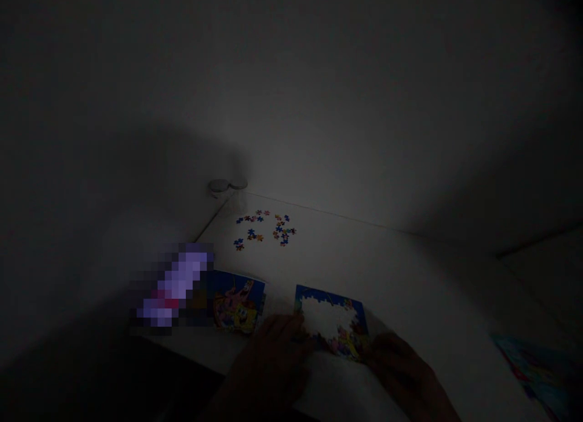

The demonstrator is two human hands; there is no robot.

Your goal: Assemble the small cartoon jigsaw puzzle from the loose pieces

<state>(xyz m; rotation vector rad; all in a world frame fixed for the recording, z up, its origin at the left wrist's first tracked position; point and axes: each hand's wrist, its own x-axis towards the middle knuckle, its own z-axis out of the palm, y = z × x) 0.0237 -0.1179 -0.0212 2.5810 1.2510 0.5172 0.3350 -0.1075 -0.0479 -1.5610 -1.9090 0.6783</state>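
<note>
A partly filled jigsaw puzzle (330, 299) lies on the white table, its border joined and its middle showing white. My left hand (277, 343) rests at the puzzle's left edge, fingers bent; the dim light hides whether they grip anything. At the lower right corner my right hand (398, 355) has its fingers together on the edge. Left of the puzzle lies a picture (239, 303) with cartoon figures on blue. Loose puzzle pieces (283, 229) are scattered farther back in small groups.
Glasses (228, 185) sit at the back left corner of the table (346, 240). A pixelated bright violet patch (180, 282) covers something at the left. Walls rise behind the table. A colourful item (537, 367) shows at the lower right.
</note>
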